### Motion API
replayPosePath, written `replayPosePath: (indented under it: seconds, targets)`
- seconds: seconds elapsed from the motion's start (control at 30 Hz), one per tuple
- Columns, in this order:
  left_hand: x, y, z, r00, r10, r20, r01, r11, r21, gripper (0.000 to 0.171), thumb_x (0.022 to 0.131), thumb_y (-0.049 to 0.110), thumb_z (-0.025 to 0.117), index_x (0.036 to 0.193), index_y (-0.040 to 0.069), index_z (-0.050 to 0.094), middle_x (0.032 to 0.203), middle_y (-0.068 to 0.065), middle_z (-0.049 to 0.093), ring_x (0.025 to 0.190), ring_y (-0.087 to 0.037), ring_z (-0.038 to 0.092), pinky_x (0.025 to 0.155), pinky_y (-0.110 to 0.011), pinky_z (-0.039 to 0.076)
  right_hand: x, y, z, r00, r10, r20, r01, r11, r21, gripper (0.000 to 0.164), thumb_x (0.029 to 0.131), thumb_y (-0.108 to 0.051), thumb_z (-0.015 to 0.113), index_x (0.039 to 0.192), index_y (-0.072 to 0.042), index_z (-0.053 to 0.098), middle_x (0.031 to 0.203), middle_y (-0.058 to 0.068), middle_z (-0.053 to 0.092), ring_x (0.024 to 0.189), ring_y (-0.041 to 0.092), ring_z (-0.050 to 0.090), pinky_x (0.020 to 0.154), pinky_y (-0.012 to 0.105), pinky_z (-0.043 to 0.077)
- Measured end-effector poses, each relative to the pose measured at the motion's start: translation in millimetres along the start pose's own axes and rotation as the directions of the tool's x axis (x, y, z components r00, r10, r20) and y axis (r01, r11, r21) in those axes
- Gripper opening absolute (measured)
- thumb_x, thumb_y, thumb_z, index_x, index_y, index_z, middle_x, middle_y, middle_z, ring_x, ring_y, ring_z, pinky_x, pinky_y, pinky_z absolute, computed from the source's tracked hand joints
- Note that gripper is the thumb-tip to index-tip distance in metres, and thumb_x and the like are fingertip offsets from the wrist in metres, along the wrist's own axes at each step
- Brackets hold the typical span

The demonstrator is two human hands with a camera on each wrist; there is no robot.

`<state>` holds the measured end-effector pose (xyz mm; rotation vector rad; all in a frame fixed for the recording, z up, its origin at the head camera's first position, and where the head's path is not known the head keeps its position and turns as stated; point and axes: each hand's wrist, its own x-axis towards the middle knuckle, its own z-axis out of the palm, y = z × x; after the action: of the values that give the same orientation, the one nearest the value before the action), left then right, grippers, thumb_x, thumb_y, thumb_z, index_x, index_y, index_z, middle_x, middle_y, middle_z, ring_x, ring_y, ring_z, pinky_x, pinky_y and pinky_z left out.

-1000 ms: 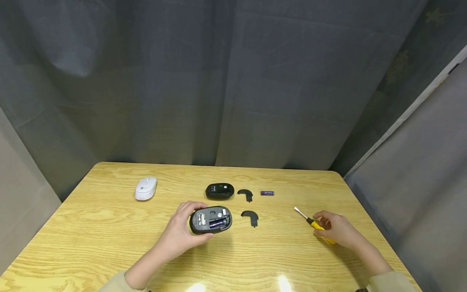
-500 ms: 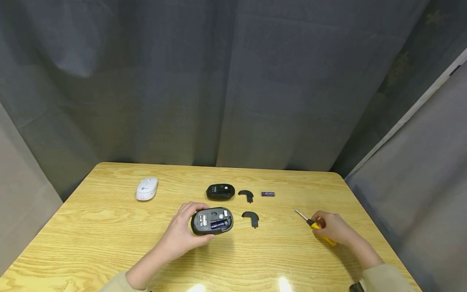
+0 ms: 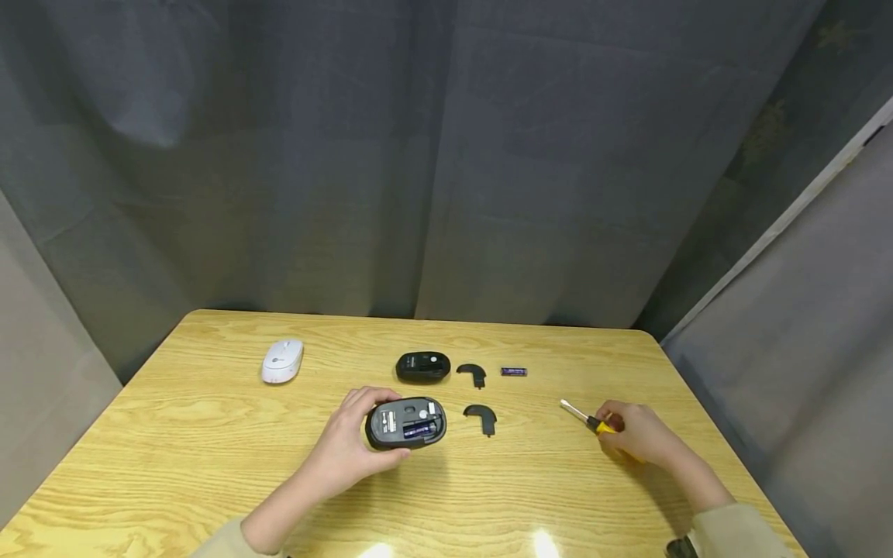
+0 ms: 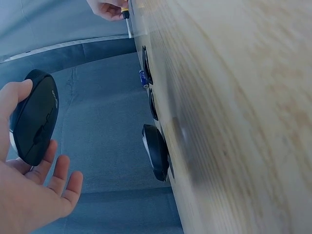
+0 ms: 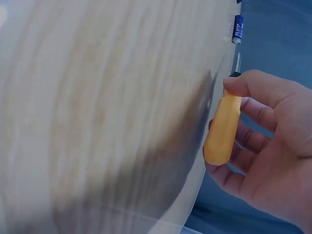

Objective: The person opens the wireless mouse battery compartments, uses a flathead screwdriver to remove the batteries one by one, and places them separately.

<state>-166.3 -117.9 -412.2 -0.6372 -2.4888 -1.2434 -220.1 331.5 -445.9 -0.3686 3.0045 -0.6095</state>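
My left hand (image 3: 349, 442) grips a black computer mouse (image 3: 389, 422) by its edges, thumb on the near side and fingers on the far side. Its underside faces up, with a dark blue battery (image 3: 420, 429) lying in the uncovered compartment. In the left wrist view the mouse (image 4: 39, 117) is raised beside the tabletop. On the right, my right hand (image 3: 638, 434) holds a screwdriver (image 3: 576, 411) with a yellow handle (image 5: 224, 129), thumb along it and fingers curled beneath. Its metal tip points up and left, away from me.
Behind the held mouse lies a second black mouse (image 3: 422, 367), underside up. Two curved black battery covers (image 3: 472, 373) lie to its right, one nearer me. A loose blue battery (image 3: 514, 372) sits farther right. A white mouse (image 3: 282, 361) stands at the back left of the wooden table (image 3: 174, 434).
My right hand's fingers have closed around the screwdriver's handle, covering more of it, and the screwdriver has shifted slightly. The left hand and its mouse stay nearly still.
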Motion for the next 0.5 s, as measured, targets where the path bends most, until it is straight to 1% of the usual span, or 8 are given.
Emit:
replayPosePath:
  seconds: [0.1,0.23,0.33,0.5]
  targets:
    - [0.1,0.4,0.4,1.000,-0.015,-0.001,0.015,1.000,-0.004,0.065,0.052,0.038,0.083,0.109,0.033,0.051,0.102,0.023,0.052,0.099,-0.001,0.045,0.088,-0.038,0.039,0,-3,-4,1.000,-0.023,-0.013,0.023,1.000,0.006,0.020,0.073,-0.011,0.069,0.090,-0.010,0.059,0.071,-0.001,0.050,0.061,0.010,0.043,0.049,0.022,0.036]
    - [0.2,0.4,1.0,1.000,-0.019,0.003,0.019,1.000,-0.007,0.065,0.052,0.040,0.083,0.109,0.035,0.051,0.102,0.024,0.051,0.099,-0.001,0.045,0.088,-0.038,0.039,0,-7,-9,0.998,-0.051,-0.032,0.052,0.999,0.018,0.018,0.074,-0.010,0.068,0.090,-0.011,0.060,0.071,-0.001,0.051,0.062,0.011,0.047,0.051,0.022,0.039]
    - [0.3,0.7,1.2,1.000,-0.020,0.008,0.020,1.000,-0.010,0.065,0.052,0.040,0.083,0.109,0.035,0.050,0.102,0.023,0.051,0.099,-0.001,0.045,0.088,-0.037,0.040,0,-11,-13,0.997,-0.060,-0.046,0.061,0.998,0.021,0.017,0.074,-0.009,0.066,0.090,-0.011,0.061,0.071,-0.002,0.052,0.061,0.011,0.047,0.052,0.023,0.039]
    - [0.2,1.4,1.3,1.000,-0.023,0.010,0.023,1.000,-0.012,0.065,0.052,0.039,0.083,0.109,0.034,0.051,0.102,0.023,0.051,0.100,-0.001,0.045,0.089,-0.037,0.039,0,-18,-20,0.995,-0.066,-0.075,0.066,0.998,-0.002,0.018,0.074,-0.010,0.065,0.092,-0.011,0.063,0.074,-0.002,0.055,0.062,0.010,0.046,0.052,0.023,0.039]
